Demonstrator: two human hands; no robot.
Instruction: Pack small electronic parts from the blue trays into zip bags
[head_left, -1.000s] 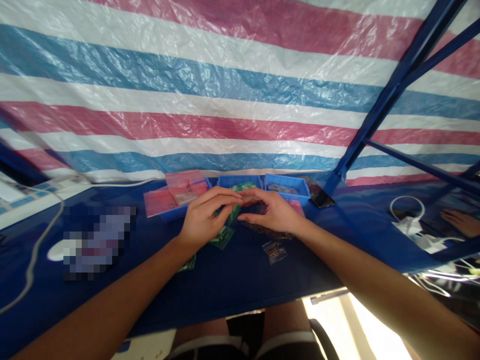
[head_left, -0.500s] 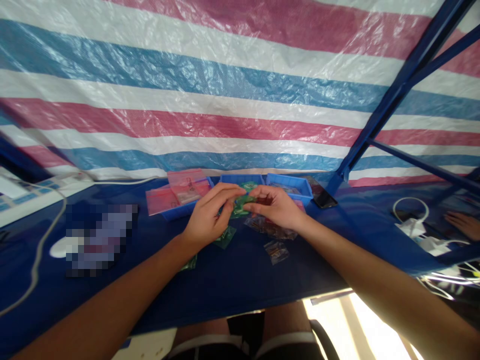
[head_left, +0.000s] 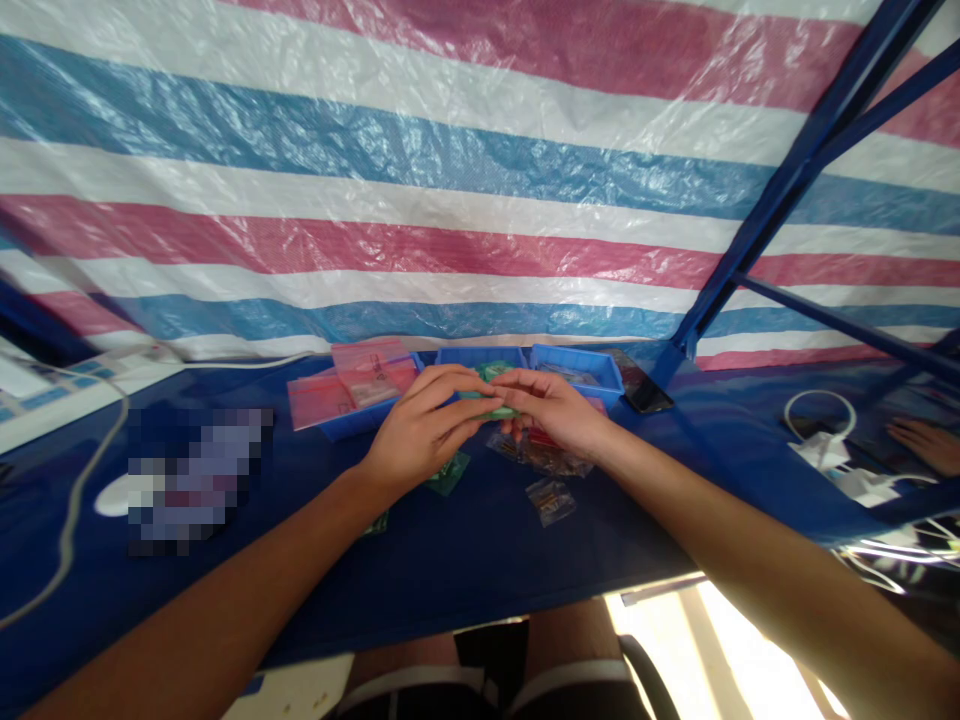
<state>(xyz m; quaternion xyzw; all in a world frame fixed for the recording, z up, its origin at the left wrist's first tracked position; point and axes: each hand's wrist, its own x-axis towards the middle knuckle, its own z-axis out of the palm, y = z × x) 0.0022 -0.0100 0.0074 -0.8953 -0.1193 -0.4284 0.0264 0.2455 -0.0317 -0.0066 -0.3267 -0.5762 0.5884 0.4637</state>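
Note:
Over the table's middle, my left hand (head_left: 424, 428) and my right hand (head_left: 559, 412) meet fingertip to fingertip. Both are closed on a small green plastic bag (head_left: 505, 411), mostly covered by the fingers. Its contents cannot be made out. Below my left hand, another green bag (head_left: 448, 474) lies on the table, with a further green packet (head_left: 379, 522) partly behind my forearm. Under my right hand are several clear bags with dark contents (head_left: 559, 458). A single clear bag with brownish pieces (head_left: 550, 500) rests nearer the front.
Blue bins stand along the back: a left bin (head_left: 352, 424) with red bags (head_left: 371, 370), a middle bin (head_left: 480, 355) and a right bin (head_left: 577, 368). A phone (head_left: 645, 388) lies beside them. At far right are a white cable (head_left: 821, 395) and another person's hand (head_left: 926, 443).
My fingertips have drawn closer together around the green bag, so less of it shows. The left thumb has straightened toward the right hand. Objects on the table stay put.

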